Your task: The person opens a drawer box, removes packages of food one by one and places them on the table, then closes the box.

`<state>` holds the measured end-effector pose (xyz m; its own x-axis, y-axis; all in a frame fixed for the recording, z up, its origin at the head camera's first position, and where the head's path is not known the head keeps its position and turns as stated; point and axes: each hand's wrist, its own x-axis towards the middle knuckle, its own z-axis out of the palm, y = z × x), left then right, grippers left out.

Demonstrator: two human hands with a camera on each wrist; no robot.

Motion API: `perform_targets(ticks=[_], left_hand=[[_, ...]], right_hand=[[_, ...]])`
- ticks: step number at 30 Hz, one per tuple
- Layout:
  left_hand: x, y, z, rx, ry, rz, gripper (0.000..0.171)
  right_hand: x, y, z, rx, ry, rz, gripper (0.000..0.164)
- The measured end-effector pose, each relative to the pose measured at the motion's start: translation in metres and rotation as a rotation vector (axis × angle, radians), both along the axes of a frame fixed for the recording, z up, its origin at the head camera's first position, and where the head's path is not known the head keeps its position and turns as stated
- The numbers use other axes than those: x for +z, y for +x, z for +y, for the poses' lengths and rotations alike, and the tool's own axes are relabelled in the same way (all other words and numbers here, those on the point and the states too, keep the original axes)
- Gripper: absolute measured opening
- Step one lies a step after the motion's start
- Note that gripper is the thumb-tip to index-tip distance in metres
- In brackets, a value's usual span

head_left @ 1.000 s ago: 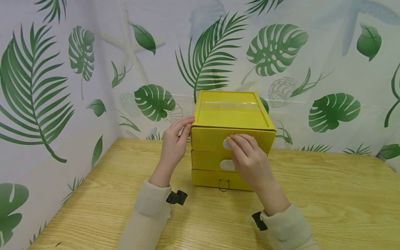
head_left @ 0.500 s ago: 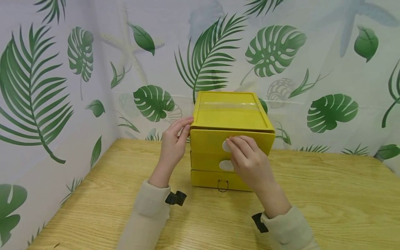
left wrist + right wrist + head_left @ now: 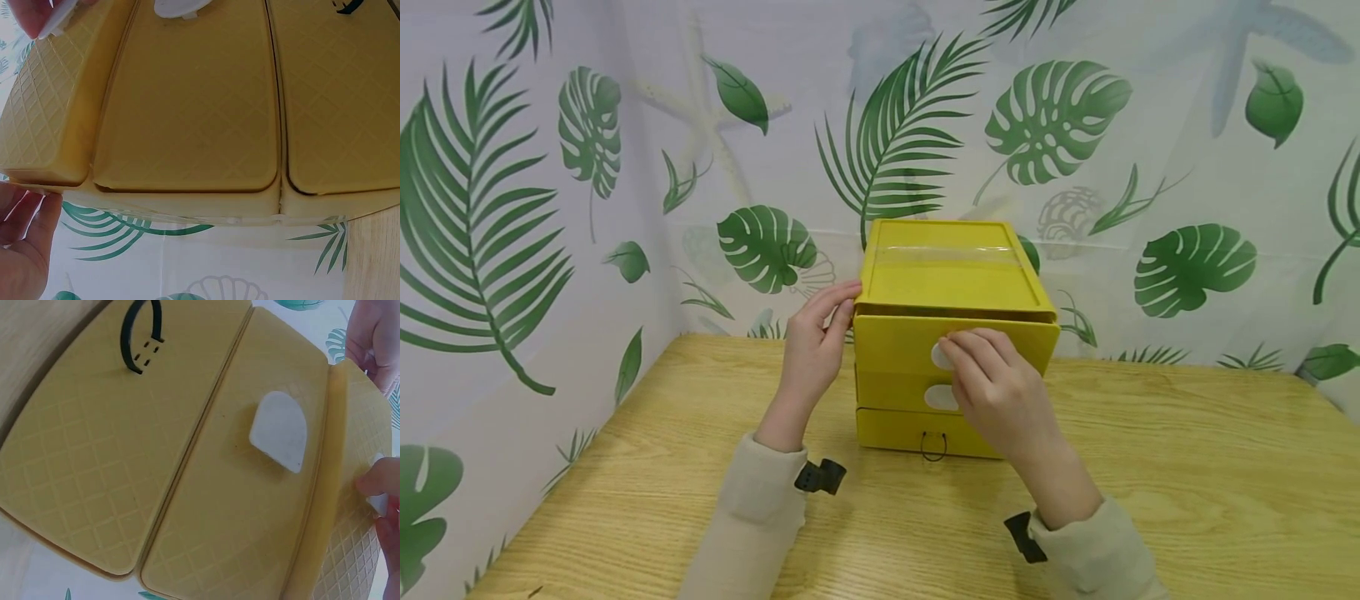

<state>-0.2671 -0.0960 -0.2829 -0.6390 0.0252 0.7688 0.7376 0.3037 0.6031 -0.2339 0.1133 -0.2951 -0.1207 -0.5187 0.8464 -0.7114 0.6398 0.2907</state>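
Observation:
A yellow three-drawer box [image 3: 951,279] stands on the table. My right hand [image 3: 1003,400] pinches the white knob [image 3: 941,357] on the top drawer [image 3: 891,343] between thumb and fingers. That drawer sticks out a little, with a dark gap above its front; its side edge shows in the right wrist view. My left hand [image 3: 814,343] rests with nearly straight fingers against the upper left side of the box, and its fingertips [image 3: 47,209] touch the edge in the left wrist view. The middle drawer has a white knob [image 3: 279,431], the bottom one a black loop [image 3: 142,337]; both sit flush.
Clear tape [image 3: 947,253] runs across the box top. Behind the box hangs a white cloth [image 3: 925,108] printed with green leaves, and it covers the left side too. The wood-grain table [image 3: 1187,467] extends around the box.
The top drawer has slid slightly toward me with the right hand, and the gap above its front has widened. The left hand keeps its place on the box's side.

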Motion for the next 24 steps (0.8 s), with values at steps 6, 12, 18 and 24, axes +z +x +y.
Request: perform_targets(ticks=[6,12,18,24], left_hand=[[0.000,0.000,0.000,0.006,-0.008,0.006,0.022],[0.000,0.000,0.000,0.005,-0.007,0.009,0.023],[0.000,0.001,0.000,0.001,-0.003,0.006,0.023],[0.000,0.001,0.000,-0.006,0.001,0.008,0.023]], right_hand=[[0.003,0.003,-0.001,0.017,-0.011,0.004,0.033],[0.006,0.007,-0.001,0.000,0.004,-0.025,0.028],[0.008,0.011,-0.001,-0.036,0.033,-0.046,0.029],[0.011,0.015,-0.001,-0.064,0.066,-0.065,0.029]])
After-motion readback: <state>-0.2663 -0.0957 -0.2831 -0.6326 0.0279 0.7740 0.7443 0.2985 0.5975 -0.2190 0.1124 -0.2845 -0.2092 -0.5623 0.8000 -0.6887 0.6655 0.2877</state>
